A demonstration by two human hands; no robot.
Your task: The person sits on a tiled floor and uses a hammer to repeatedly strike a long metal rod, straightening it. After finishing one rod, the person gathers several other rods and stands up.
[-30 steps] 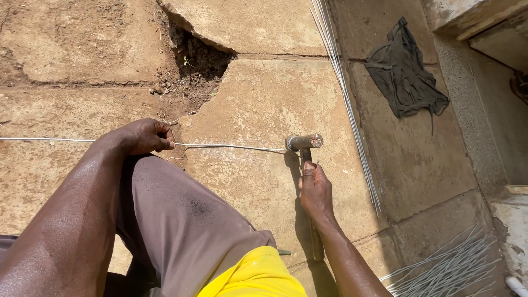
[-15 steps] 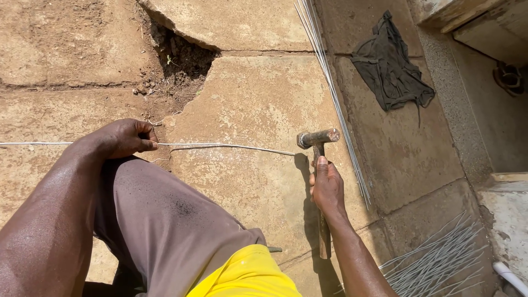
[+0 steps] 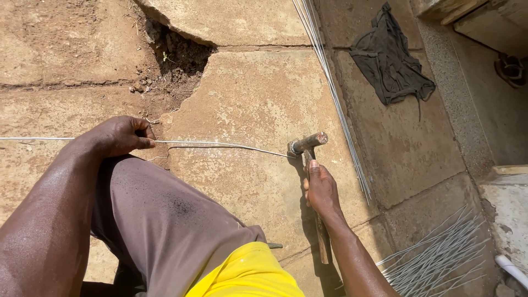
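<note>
A thin wire (image 3: 220, 146) lies across the cracked concrete floor (image 3: 253, 99), running between the hands. The left hand (image 3: 118, 136) is closed, pinching the wire against the floor. The right hand (image 3: 322, 190) is wrapped around a hammer (image 3: 309, 146), whose head rests at the wire's end. More wires (image 3: 335, 104) and a dark cloth (image 3: 390, 58) lie nearby in sunlight.

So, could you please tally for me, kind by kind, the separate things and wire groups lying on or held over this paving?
Hammer, in the right hand: 1
Single wire, pinched by the left hand: 1
Wire groups, long bundle and short pile: 2
Dark cloth: 1
Total: 5
</note>
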